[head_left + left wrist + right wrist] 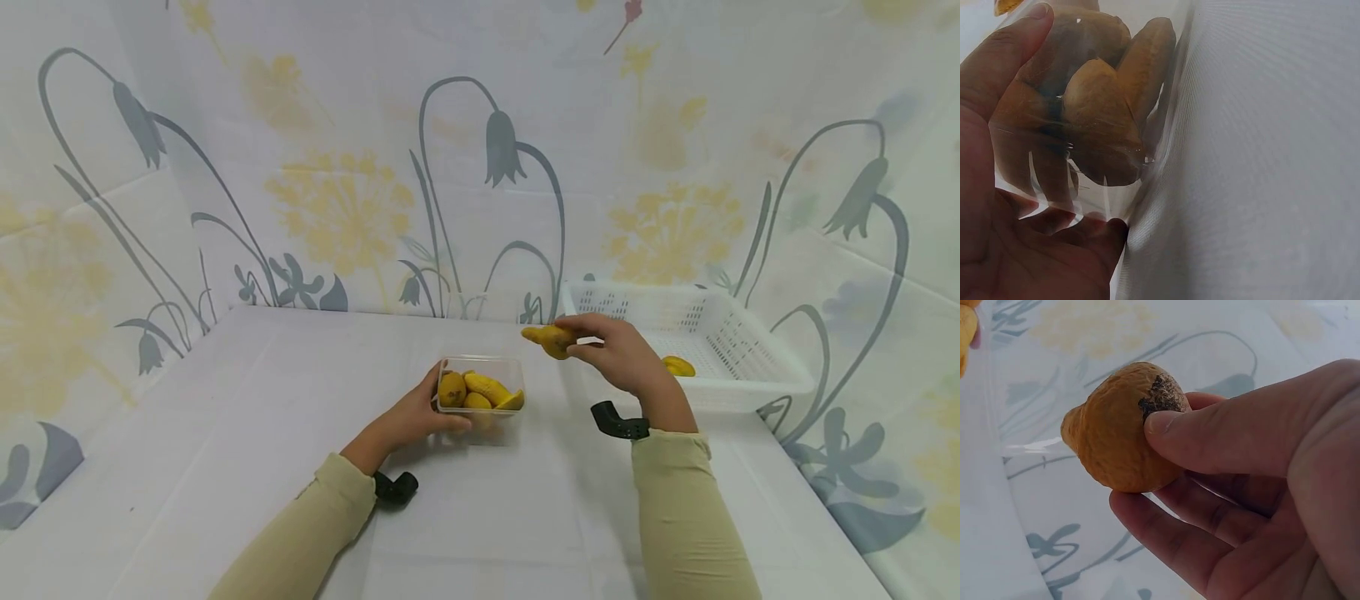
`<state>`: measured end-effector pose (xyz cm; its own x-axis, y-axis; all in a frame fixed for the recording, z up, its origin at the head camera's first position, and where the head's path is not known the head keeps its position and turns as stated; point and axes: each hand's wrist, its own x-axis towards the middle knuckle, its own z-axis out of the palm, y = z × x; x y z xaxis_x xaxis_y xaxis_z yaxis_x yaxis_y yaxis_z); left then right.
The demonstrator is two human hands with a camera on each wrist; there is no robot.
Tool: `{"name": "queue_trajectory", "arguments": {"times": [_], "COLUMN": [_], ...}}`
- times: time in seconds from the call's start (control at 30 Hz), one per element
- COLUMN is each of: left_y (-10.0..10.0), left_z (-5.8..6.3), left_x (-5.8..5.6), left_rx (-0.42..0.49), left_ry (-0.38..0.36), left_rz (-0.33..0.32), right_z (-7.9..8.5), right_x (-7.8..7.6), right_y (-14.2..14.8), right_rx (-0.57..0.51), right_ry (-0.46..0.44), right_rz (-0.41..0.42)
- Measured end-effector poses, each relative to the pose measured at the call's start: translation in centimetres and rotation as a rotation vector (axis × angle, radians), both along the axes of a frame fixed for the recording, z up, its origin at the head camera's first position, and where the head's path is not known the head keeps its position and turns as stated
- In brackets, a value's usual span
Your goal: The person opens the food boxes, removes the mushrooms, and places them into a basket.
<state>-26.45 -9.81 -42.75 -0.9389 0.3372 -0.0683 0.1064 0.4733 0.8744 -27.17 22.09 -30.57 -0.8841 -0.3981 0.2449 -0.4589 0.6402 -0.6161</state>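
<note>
My right hand (611,354) pinches a yellow pear-shaped fruit (1125,428) in the air, thumb on one side and fingers behind and below. Its skin is wrinkled, with a dark rough patch near the thumb and a narrow neck pointing away from the palm. To its left, on the table, stands a clear plastic box (482,362), which my left hand (412,417) grips at its left side. Thumb and fingers spread around the box wall in the left wrist view. Several yellow fruits (1100,119) of rounded and long shapes lie inside the box.
A white perforated plastic basket (765,375) stands at the back right, with yellow fruit (678,366) inside near its front wall. White cloth covers the table (225,467). A flower-printed curtain (345,125) hangs behind and along the sides.
</note>
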Motion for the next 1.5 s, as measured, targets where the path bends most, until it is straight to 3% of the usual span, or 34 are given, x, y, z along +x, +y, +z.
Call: {"name": "queue_trajectory", "arguments": {"times": [0.83, 1.13, 1.5], "left_y": [0.0, 0.0, 0.0], "left_z": [-0.1, -0.1, 0.0], "left_x": [-0.1, -0.1, -0.1], "left_rx": [0.02, 0.018, 0.017], "left_ry": [0.017, 0.011, 0.009], "left_rz": [-0.015, -0.009, -0.01], "right_z": [0.1, -0.7, -1.4], "right_x": [-0.2, -0.9, -1.4], "right_y": [4.8, 5.9, 6.5], "right_rx": [-0.026, -0.022, 0.057], "right_ry": [-0.056, -0.114, -0.171], "right_rz": [-0.229, -0.295, -0.373]}}
